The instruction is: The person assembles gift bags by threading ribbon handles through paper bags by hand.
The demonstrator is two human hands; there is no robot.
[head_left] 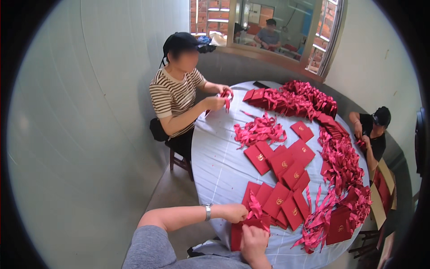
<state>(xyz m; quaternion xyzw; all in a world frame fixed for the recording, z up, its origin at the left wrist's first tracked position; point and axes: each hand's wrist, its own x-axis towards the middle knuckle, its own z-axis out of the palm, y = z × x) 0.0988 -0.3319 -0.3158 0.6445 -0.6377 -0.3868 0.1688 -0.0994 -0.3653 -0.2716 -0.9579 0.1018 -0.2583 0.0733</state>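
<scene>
Near the table's front edge, both my hands are at a flat red packet [235, 240]. My left hand [236, 213] is closed at its upper left edge, fingers bent inward; what they pinch is too small to make out. My right hand [254, 242] is curled over the packet's right side, gripping it. A pink-red ribbon [255, 206] lies just beyond my left hand. Right of it, several red packets with gold emblems [276, 200] overlap in a loose pile.
More packets [295, 172] and a heap of loose ribbons [262, 130] lie mid-table on the white cloth [215, 157]. Beribboned packets [342, 157] line the right and far edges. A person in stripes [179, 89] handles ribbon at left; another [374, 134] works at right beside cardboard boxes [378, 210].
</scene>
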